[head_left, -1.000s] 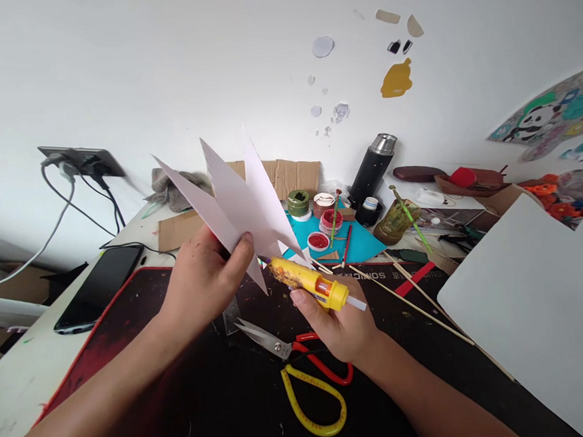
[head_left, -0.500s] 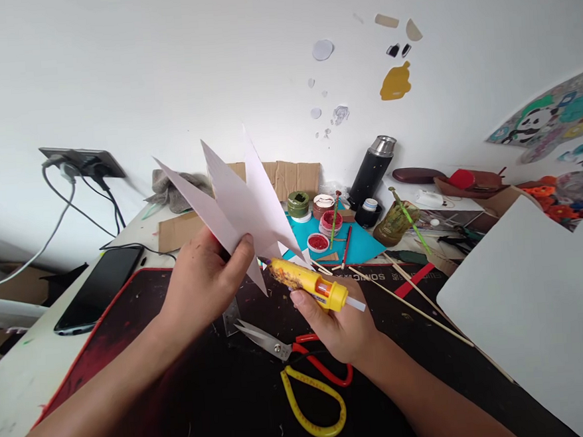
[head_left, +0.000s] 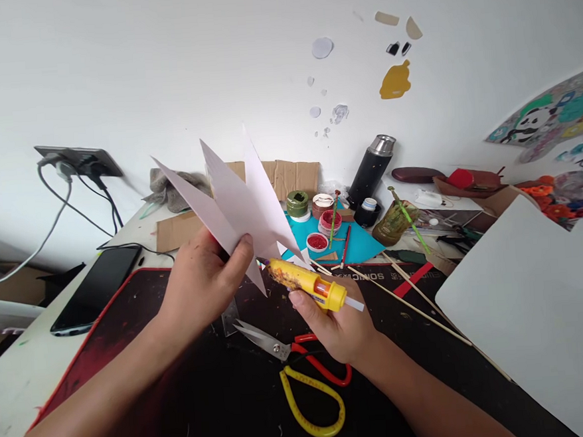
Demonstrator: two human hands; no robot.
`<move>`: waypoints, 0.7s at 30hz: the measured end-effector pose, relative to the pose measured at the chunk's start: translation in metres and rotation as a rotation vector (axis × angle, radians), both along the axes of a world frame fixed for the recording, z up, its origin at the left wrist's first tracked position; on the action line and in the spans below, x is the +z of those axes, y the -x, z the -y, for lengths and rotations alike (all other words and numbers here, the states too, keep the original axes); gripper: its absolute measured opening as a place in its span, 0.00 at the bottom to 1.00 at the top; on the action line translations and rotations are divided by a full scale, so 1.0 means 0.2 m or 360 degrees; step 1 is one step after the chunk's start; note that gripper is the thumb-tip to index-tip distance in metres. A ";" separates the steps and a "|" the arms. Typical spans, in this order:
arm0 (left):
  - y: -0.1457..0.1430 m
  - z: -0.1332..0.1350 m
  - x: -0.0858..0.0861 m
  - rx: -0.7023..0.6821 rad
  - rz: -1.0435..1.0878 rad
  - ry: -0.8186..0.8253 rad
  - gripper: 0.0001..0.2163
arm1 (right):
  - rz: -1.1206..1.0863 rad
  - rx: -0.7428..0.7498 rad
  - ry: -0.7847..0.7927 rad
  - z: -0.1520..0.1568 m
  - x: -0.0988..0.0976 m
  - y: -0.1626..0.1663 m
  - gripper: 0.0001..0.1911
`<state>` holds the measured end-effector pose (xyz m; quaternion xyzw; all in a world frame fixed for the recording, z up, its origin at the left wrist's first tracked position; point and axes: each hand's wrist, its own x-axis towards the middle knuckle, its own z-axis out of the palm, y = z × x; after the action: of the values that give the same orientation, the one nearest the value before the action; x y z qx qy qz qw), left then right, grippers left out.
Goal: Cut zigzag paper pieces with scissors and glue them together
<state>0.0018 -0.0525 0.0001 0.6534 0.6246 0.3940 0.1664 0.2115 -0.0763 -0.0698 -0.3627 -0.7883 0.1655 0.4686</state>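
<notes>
My left hand (head_left: 208, 271) is closed on a folded piece of white paper (head_left: 238, 202) with several pointed flaps, thumb on the near side. In my right hand (head_left: 341, 321) is a yellow glue gun (head_left: 306, 281), its nozzle end dark and smeared and pointing left at the paper's lower part. A clear glue stick (head_left: 354, 303) juts from the gun's back. Whether the nozzle touches the paper I cannot tell. Below both hands, scissors (head_left: 275, 349) with one red and one yellow handle lie on the dark mat (head_left: 209, 397).
A phone (head_left: 97, 289) lies at the left. Behind the hands are paint jars (head_left: 298, 205), a black flask (head_left: 372, 173) and a blue sheet (head_left: 366, 243). Thin wooden sticks (head_left: 411, 296) and a large white sheet (head_left: 533, 321) are on the right. A wall socket (head_left: 78, 160) holds plugged cables.
Almost nothing differs. The whole view has shifted very slightly; both hands keep the same hold on the paper and the glue gun.
</notes>
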 end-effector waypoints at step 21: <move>0.00 0.01 0.02 -0.0020 -0.0012 0.0010 0.09 | 0.0035 -0.0016 0.0004 0.00 0.00 0.00 0.19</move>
<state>0.0027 -0.0545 0.0041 0.6584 0.6222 0.3886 0.1685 0.2124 -0.0767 -0.0700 -0.3689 -0.7915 0.1601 0.4603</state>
